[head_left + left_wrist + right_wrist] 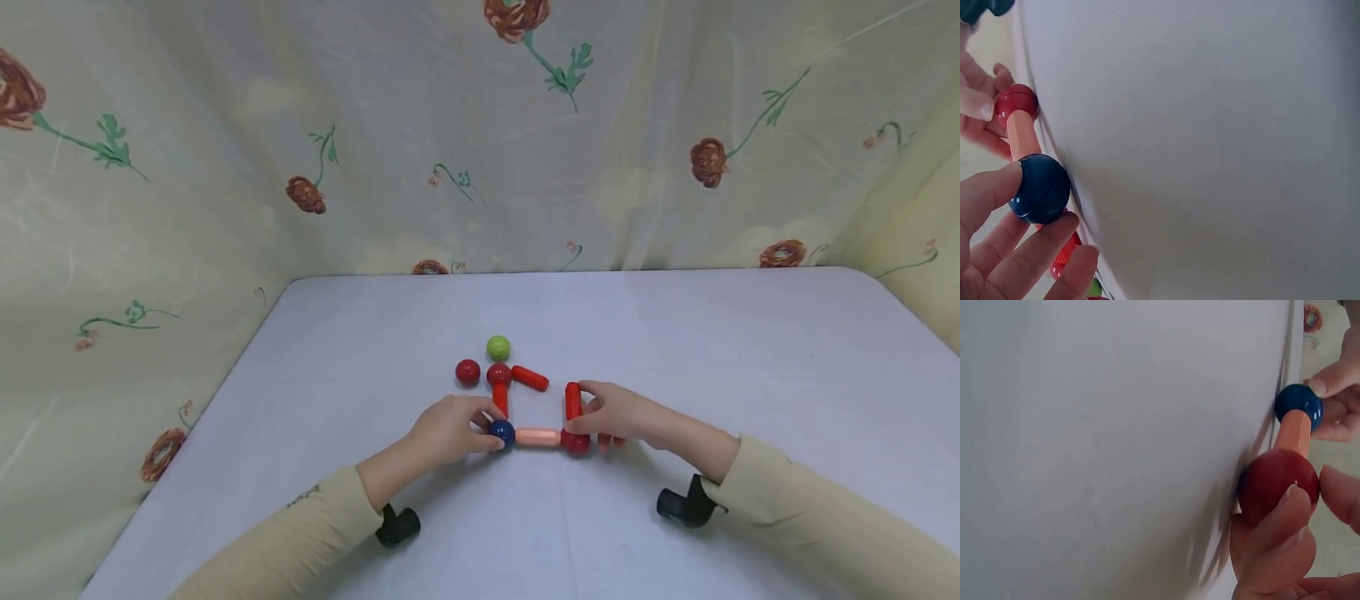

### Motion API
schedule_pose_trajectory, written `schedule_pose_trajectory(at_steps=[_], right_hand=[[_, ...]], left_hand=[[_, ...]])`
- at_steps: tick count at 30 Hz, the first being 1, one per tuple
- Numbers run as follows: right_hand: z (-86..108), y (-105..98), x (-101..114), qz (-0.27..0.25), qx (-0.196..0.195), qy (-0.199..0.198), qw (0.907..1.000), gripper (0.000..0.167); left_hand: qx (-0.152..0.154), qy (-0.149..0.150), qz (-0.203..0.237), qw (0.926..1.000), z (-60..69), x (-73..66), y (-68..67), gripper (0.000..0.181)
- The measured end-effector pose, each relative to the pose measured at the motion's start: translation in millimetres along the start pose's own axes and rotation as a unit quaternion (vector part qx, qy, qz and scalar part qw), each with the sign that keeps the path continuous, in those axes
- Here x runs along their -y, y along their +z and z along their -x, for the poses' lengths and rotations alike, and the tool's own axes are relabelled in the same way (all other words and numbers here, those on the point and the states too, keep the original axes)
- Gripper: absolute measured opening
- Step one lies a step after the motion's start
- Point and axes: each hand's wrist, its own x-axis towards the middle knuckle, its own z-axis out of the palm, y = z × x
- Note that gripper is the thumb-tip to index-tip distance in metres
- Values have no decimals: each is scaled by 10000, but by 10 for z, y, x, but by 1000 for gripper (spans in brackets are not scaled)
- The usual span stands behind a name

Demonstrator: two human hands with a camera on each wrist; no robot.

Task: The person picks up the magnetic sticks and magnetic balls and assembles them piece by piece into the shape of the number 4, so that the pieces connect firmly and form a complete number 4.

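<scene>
Pinching the blue ball [503, 432] with my left hand [447, 428], I grip a red ball [575, 444] with my right hand [619, 412]. Uneven pulling could detach the pink rod [538, 437].

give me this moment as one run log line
left hand: holds blue ball | right hand: holds red ball | pink rod: between these balls

Long beige sleeves [817, 510], softly creased, end in plain cuffs [362, 498]; the left sleeve [300, 533] bears a small dark marking [303, 496], illegible at this scale. Beside each cuff sits a black, cylindrical wrist camera [397, 527]. The hands [450, 429] are bare, with short fingernails [1317, 387].
</scene>
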Motion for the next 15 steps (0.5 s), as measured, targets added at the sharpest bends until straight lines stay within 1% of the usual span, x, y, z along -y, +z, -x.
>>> schedule_pose_trajectory(at_steps=[3, 7, 15], right_hand=[[44, 49, -10, 79, 58, -41, 9999, 77], [91, 88, -7, 197, -3, -161, 9997, 73], [174, 106, -6, 442, -53, -419, 9981, 58]], left_hand=[[12, 32, -31, 10000, 16, -2, -1, 28], [9, 38, -32, 10000, 40, -7, 7, 28], [-13, 11, -19, 10000, 76, -18, 21, 28]])
